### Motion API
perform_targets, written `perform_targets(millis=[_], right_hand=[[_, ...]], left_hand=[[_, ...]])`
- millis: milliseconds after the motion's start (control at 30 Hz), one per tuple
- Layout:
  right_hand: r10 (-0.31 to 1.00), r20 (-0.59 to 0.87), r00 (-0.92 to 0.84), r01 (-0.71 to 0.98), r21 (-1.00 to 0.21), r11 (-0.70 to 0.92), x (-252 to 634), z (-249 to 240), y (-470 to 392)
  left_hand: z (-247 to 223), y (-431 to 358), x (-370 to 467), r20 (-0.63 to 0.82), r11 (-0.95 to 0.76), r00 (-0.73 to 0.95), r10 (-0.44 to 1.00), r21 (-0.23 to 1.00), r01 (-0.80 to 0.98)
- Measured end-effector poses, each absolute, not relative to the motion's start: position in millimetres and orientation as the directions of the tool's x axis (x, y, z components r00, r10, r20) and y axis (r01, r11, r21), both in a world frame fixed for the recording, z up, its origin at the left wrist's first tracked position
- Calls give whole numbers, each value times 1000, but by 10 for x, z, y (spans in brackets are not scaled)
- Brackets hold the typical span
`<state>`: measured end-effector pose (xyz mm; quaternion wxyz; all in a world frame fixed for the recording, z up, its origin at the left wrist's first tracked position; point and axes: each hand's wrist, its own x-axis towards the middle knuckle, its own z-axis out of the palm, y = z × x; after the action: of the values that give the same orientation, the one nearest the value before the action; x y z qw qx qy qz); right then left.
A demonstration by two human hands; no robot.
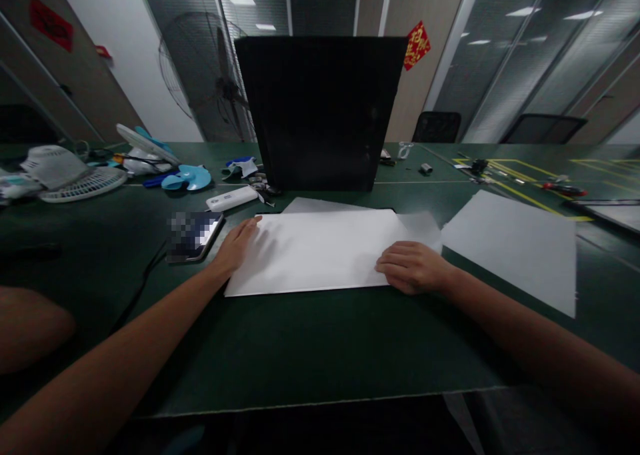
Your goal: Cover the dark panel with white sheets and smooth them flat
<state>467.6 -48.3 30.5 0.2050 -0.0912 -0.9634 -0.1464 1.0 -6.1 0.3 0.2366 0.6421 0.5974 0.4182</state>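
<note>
A white sheet of paper (pixel 320 251) lies flat on the green table (pixel 325 355) in front of me, with more white paper showing behind its far edge and right end. My left hand (pixel 239 243) rests along the sheet's left edge, fingers stretched toward the far left corner. On the right end, my right hand (pixel 411 267) lies with its fingers together and bent over the paper; whether it pinches the edge is hard to tell. Another white sheet (pixel 520 248) lies to the right of my right hand.
Behind the paper stands a large black panel (pixel 323 115). A phone (pixel 203 235) and a white stick-shaped device (pixel 232 199) lie left. Farther left are white fan parts (pixel 85 181) and blue blades (pixel 186 178). Someone's bare limb (pixel 33 328) shows at the left edge.
</note>
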Motion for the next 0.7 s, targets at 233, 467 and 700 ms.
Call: perform_targets(millis=[233,467,700], right_hand=[[218,506,-835,300,86,950,4764,278,-434],[206,493,-845,241,8,970,4691,266,-493],[331,454,-827,296,-148,944,4823,305,-387]], left_hand=[[-57,-2,-25,259,-207,-3,966,777,595],[-37,-15,-25,269,-196,20,963,648,735],[27,-95,73,229,-220,117,966,501,837]])
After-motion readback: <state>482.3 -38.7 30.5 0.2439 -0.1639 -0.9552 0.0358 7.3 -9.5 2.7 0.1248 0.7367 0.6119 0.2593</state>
